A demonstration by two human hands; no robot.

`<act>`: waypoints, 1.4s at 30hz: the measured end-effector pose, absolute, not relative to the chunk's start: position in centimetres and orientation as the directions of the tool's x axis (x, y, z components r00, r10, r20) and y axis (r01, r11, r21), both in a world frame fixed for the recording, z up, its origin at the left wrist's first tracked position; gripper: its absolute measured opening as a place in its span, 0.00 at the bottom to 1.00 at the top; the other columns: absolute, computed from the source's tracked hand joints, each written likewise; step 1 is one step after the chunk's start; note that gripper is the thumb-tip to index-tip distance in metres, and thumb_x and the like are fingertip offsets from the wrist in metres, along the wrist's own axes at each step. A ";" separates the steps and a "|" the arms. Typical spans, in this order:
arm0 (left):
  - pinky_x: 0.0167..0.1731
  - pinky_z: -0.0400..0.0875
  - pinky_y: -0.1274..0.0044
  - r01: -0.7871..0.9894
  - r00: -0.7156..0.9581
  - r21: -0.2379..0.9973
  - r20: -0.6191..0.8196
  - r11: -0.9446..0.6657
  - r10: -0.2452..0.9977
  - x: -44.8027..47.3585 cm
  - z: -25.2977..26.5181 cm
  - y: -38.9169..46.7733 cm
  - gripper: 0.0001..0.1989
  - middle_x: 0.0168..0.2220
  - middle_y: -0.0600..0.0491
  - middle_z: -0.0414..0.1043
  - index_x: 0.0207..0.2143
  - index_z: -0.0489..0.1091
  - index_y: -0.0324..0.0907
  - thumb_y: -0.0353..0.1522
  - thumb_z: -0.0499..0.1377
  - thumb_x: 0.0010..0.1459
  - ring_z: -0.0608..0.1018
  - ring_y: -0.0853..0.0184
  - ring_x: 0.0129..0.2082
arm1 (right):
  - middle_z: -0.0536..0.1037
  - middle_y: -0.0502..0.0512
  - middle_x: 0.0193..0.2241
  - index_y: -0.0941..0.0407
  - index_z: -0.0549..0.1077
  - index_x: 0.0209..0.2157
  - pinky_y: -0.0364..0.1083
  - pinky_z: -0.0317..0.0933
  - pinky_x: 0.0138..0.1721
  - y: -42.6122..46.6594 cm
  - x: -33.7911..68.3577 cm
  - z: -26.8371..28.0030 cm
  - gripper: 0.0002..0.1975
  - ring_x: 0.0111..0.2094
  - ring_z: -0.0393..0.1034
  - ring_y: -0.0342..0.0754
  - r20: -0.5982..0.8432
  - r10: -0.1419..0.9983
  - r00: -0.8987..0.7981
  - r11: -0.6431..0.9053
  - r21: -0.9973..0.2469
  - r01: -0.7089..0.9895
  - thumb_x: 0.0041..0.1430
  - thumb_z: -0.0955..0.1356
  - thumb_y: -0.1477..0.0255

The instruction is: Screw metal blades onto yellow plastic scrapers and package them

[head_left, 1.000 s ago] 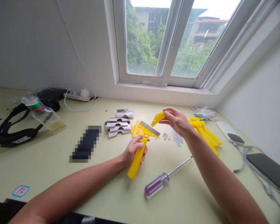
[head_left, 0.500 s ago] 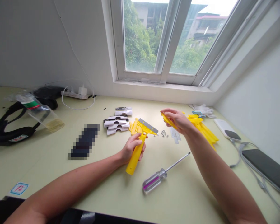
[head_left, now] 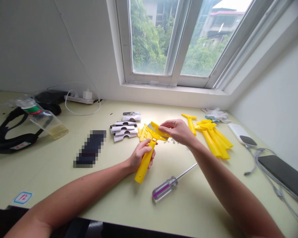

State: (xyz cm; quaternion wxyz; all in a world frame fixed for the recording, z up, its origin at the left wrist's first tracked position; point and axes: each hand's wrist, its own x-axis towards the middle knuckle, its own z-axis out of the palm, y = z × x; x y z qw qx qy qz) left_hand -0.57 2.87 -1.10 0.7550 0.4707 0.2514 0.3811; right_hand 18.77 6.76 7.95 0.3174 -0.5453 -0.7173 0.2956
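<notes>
My left hand (head_left: 142, 156) is wrapped round the handle of a yellow scraper (head_left: 145, 165), its head tilted up and away from me. A grey metal blade (head_left: 150, 126) lies across that head. Between the fingers of my right hand (head_left: 175, 129) is a yellow plastic cover plate (head_left: 155, 125), held over the blade and partly hiding it. Beneath my right hand, small screws (head_left: 173, 140) lie on the table, partly covered. A screwdriver (head_left: 165, 188) with a clear and purple handle rests nearer to me, its tip hidden by my right forearm.
Several yellow scraper handles (head_left: 217, 140) lie at the right, near white gloves (head_left: 216, 114). Stacked white-and-black pieces (head_left: 125, 130) and more yellow plates (head_left: 142, 133) sit beyond my left hand. A plastic bottle (head_left: 43, 119) leans at the left; a power bank (head_left: 242, 135) and cables are at the right.
My right hand has moved left and down with the yellow cover plate, bringing it onto or just above the scraper's blade. My left hand holds the scraper almost still.
</notes>
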 end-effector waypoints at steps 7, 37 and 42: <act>0.10 0.60 0.81 -0.344 0.583 0.900 -0.019 0.268 0.812 -0.5 -1.4 3.0 0.17 0.23 0.58 0.66 0.45 0.61 0.40 0.38 0.55 0.55 0.68 0.72 0.11 | 0.80 0.52 0.27 0.56 0.81 0.32 0.40 0.59 0.26 6.2 18.2 7.9 0.12 0.27 0.70 0.42 0.160 0.954 -0.253 0.293 -0.669 0.683 0.56 0.67 0.64; 0.12 0.65 0.80 -0.362 0.533 0.885 -0.061 0.292 0.844 0.1 -1.4 3.1 0.15 0.27 0.56 0.67 0.38 0.60 0.40 0.43 0.56 0.60 0.72 0.71 0.15 | 0.74 0.51 0.25 0.60 0.76 0.30 0.39 0.57 0.24 7.2 17.7 5.5 0.16 0.25 0.65 0.40 -0.083 0.924 -0.373 0.150 -0.818 0.555 0.50 0.71 0.60; 0.09 0.61 0.83 -0.325 0.479 0.910 -0.077 0.258 0.875 0.5 -1.2 3.3 0.19 0.28 0.57 0.66 0.37 0.60 0.40 0.47 0.57 0.60 0.71 0.73 0.14 | 0.76 0.53 0.27 0.59 0.79 0.34 0.39 0.58 0.25 6.8 17.4 5.2 0.16 0.26 0.66 0.40 -0.073 0.916 -0.395 0.177 -0.810 0.559 0.55 0.67 0.61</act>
